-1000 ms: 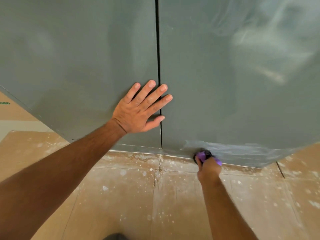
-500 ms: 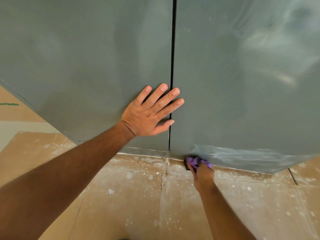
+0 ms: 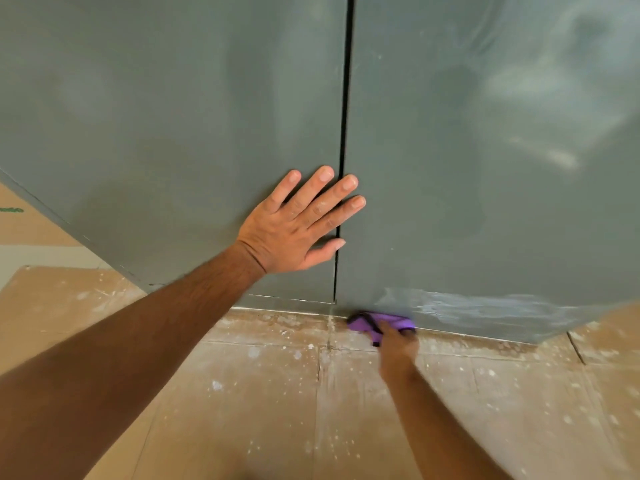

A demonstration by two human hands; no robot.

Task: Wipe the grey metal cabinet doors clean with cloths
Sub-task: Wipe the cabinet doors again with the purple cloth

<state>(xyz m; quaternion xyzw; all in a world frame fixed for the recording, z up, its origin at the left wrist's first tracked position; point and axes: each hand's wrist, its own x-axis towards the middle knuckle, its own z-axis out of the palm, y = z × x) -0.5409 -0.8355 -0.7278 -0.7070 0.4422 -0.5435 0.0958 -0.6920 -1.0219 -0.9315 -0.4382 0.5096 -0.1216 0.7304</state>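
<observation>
Two grey metal cabinet doors fill the upper view, the left door (image 3: 156, 133) and the right door (image 3: 485, 150), split by a dark vertical gap (image 3: 343, 133). My left hand (image 3: 294, 226) presses flat on the left door beside the gap, fingers straight, two fingertips across the gap. My right hand (image 3: 396, 348) holds a purple cloth with black edging (image 3: 377, 322) against the bottom edge of the right door, close to the gap. A wet streak (image 3: 467, 304) runs along that door's bottom to the right of the cloth.
Brown protective cardboard (image 3: 242, 393), spotted with white specks and taped at seams, covers the floor below the doors. A paler strip of floor (image 3: 34, 254) shows at the far left.
My right hand has slid the purple cloth leftward along the right door's bottom edge, toward the gap, leaving the wet streak behind it. My left hand has stayed flat on the door.
</observation>
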